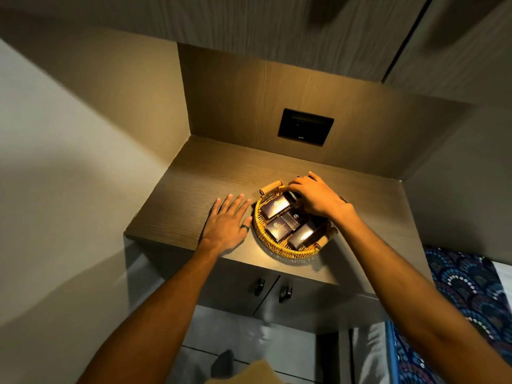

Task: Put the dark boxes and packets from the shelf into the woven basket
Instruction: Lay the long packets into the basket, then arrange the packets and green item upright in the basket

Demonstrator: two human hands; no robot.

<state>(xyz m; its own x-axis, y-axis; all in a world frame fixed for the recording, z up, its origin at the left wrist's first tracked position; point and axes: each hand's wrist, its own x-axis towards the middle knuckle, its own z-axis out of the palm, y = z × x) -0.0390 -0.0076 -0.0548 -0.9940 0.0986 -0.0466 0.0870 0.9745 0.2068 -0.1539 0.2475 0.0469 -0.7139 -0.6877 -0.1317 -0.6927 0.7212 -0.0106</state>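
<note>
Right hand: the right hand (315, 199) lies fingers-down over the far side of the woven basket (288, 252), curled on a dark item there; whether it grips or only presses, I cannot tell.
Left hand: the left hand (228, 221) rests open and flat on the shelf (199, 176), just left of the basket, holding nothing.
Dark boxes: the dark boxes (278, 207) lie side by side inside the basket; I see none loose on the shelf.
Step in hand: seems to be settling the last piece; better to ease it flat among the others than to push, with the left hand ready to steady the rim.
Edges: the basket sits close to the shelf's near edge, so any shove towards the person risks tipping it off.
Open room: bare shelf to the left and far side; the back panel's dark socket plate (305, 126) is well apart.
</note>
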